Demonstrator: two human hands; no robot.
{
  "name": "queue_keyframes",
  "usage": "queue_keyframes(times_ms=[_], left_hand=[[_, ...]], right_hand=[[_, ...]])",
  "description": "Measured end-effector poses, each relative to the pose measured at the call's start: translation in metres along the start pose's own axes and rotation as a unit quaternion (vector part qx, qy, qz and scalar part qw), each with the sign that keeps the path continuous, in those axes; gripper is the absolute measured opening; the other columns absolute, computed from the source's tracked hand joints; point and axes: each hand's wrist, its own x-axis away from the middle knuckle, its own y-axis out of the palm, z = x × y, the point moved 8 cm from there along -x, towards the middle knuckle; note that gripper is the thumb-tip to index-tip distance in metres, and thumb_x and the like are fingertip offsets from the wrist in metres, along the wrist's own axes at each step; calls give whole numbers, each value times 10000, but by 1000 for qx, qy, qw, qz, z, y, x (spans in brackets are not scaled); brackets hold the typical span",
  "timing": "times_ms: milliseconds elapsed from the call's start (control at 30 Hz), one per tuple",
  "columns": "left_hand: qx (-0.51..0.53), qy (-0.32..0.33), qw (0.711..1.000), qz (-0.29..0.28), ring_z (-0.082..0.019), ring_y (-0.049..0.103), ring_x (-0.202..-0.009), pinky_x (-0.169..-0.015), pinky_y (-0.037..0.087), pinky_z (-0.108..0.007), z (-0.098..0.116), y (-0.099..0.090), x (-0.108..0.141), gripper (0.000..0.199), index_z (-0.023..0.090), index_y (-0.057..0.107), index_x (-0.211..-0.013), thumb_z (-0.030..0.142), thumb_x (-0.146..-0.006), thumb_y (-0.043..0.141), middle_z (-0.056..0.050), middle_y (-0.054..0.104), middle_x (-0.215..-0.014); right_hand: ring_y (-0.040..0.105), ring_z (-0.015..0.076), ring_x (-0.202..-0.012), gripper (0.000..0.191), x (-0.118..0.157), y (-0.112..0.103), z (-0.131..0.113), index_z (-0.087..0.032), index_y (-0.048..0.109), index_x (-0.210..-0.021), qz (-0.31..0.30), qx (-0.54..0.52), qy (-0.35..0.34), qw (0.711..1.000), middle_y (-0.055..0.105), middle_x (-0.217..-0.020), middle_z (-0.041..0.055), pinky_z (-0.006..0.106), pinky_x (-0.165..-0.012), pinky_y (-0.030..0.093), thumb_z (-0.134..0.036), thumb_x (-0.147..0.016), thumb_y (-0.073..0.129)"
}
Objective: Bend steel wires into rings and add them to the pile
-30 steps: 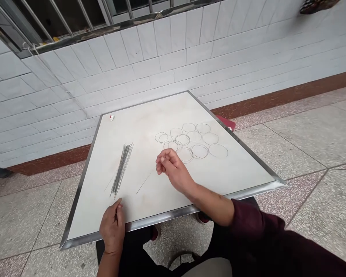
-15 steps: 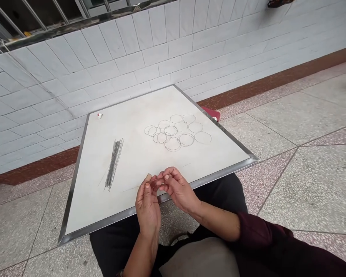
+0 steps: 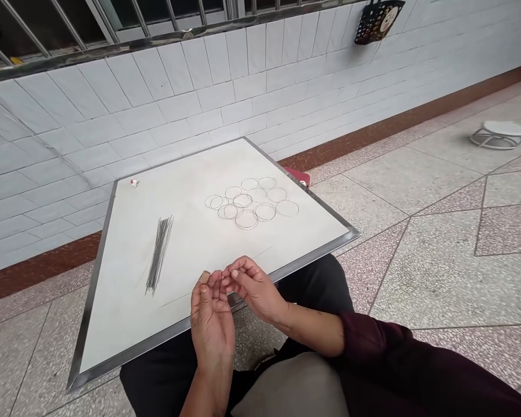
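A thin, straight wire (image 3: 178, 299) runs through both hands over the near edge of the white table (image 3: 125, 324). My left hand (image 3: 215, 330) pinches it between thumb and forefinger, palm turned up; a tan plaster (image 3: 204, 277) wraps one finger. Close beside it, my right hand (image 3: 258, 292) also grips the wire, thumb against the fingers. The wire's ends stick out to the left and to the upper right. Farther back lie several thin wire rings (image 3: 246, 226), some overlapping. To the left rests a bundle of straight dark wires (image 3: 159, 255).
A small white and red object (image 3: 134, 183) sits at the table's far left corner. Metal trim (image 3: 312, 249) edges the table. Behind stands a white tiled wall (image 3: 191, 104) with a hanging black basket (image 3: 377, 22). A low round stool (image 3: 499, 130) is on the floor at right.
My view has swung to the right, so the stool and more of the basket now show. Both hands keep hold of the wire, with little visible change in their grip.
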Motion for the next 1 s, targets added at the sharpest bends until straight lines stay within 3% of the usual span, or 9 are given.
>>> queue_keyframes(times_ms=[267, 667, 800, 1000], left_hand=[[14, 0, 1000, 21, -153, 680, -973, -989, 487, -329, 4, -4, 2, 259, 222, 701, -1040, 345, -815, 738, -48, 725, -978], [2, 8, 999, 46, -171, 663, -1037, -1020, 472, -348, 3, -7, -3, 238, 236, 695, -1043, 364, -843, 704, -52, 705, -1029], [2, 0, 998, 56, -164, 665, -1022, -1006, 487, -334, 0, -8, -3, 220, 241, 693, -1031, 351, -841, 709, -48, 697, -1034], [7, -15, 998, 62, -161, 667, -1000, -992, 495, -326, -7, -8, -4, 223, 230, 695, -1016, 341, -825, 727, -49, 701, -1030]], right_hand=[[608, 133, -932, 136, 6, -2, 2, -239, 680, -934, 11, 27, -29, 999, 653, -967, 6, 262, -822, 492, -350, -863, 712], [590, 146, -911, 144, 1, -12, 10, -231, 685, -895, 29, 45, -1, 999, 637, -914, 8, 262, -773, 482, -362, -848, 721], [594, 142, -933, 140, 0, -15, 8, -241, 697, -927, 37, 53, -21, 998, 650, -986, 12, 286, -853, 483, -363, -859, 712], [633, 166, -1011, 201, -1, -14, 9, -241, 685, -966, 68, -15, -19, 997, 696, -974, 26, 371, -1033, 434, -401, -851, 723]])
